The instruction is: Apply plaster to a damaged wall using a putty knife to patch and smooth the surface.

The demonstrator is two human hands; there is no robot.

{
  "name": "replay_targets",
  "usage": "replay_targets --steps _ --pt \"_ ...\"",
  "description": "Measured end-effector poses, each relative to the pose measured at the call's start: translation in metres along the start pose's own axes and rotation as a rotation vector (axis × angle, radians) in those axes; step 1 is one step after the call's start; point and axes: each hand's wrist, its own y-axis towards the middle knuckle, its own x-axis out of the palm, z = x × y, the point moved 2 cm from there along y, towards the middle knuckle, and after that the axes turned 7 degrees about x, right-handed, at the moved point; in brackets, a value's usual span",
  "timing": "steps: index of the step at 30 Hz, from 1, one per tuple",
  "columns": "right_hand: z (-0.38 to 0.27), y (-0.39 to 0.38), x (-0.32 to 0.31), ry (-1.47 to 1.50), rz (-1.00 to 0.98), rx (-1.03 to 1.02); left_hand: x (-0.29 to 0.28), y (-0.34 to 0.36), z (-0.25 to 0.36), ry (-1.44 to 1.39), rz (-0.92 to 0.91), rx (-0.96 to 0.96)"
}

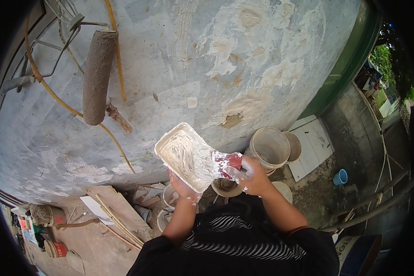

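My left hand (181, 188) grips a rectangular plastic tray (175, 154) coated inside with pale, wet filler. My right hand (253, 177) is closed on a putty knife (227, 164) with a red, filler-smeared handle, its blade end over the tray's right part and thick with white paste. Both hands have white smears. In front stands a grey, patchy wall (179, 69). A dirty paint roller (99, 76) hangs at the upper left among yellow hoses and a metal bracket.
Buckets (267, 143) stand at the wall's foot, by white boards (308, 163) and a small blue basket (340, 177). Planks and sticks (119, 216) lie lower left, near a red pail (55, 248). A green door (326, 78) and leaning poles (372, 207) are on the right.
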Motion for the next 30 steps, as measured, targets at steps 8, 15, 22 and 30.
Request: replay_targets --steps 8,15,22,30 --pt "0.002 -0.006 0.01 0.037 0.02 0.002 0.004 -0.003 0.008 0.015 0.005 0.037" --pt "0.002 -0.008 0.017 0.048 0.022 0.014 -0.002 -0.004 0.011 0.096 -0.084 0.091" --pt "0.004 -0.01 0.025 0.072 -0.028 0.091 -0.011 -0.008 0.013 0.087 -0.019 0.115" --pt "0.032 -0.017 0.048 0.43 -0.148 0.302 -0.011 -0.01 0.017 0.119 0.077 0.163"
